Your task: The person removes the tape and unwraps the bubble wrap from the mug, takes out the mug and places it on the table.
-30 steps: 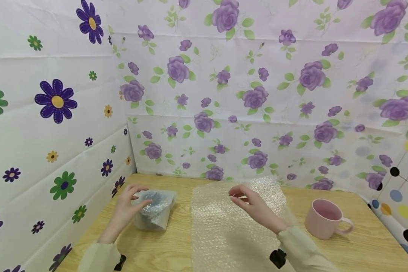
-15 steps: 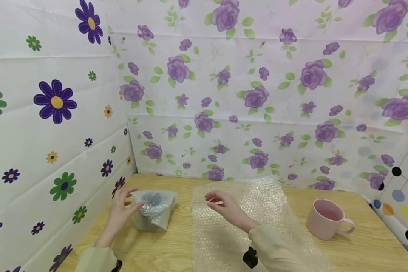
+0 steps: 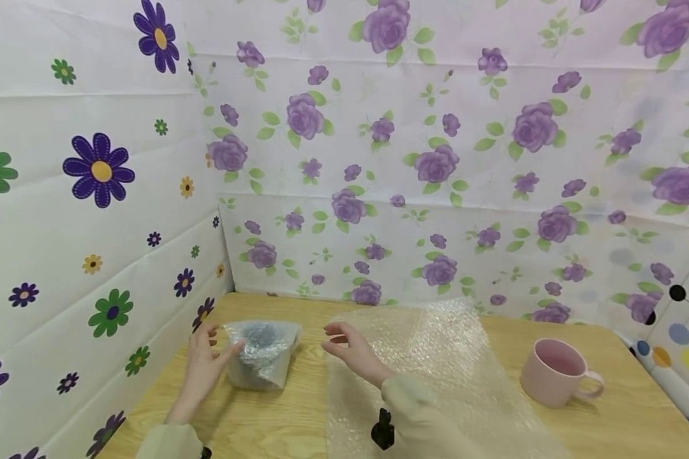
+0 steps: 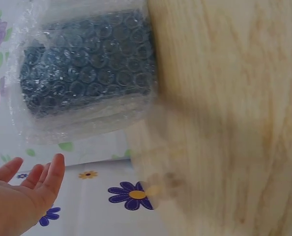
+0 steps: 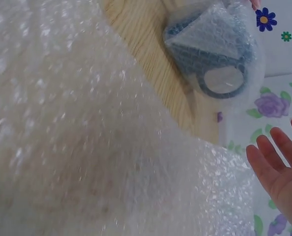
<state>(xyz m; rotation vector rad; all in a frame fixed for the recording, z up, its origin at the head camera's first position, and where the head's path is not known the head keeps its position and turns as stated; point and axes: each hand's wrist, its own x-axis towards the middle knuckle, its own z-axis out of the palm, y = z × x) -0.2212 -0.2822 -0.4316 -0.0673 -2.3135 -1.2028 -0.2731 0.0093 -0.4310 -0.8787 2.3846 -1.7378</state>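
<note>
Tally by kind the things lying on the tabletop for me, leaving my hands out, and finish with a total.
Bubble-wrapped dark object: 1
Loose bubble-wrap sheet: 1
Pink mug: 1
Total: 3

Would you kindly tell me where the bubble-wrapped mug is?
In the head view, the bubble-wrapped mug sits left of centre, between the left hand and right hand.

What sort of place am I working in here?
Probably a staged packing corner: a wooden table bearing a bubble-wrapped object and a loose bubble-wrap sheet, with flower-printed hangings behind and to the left.
</note>
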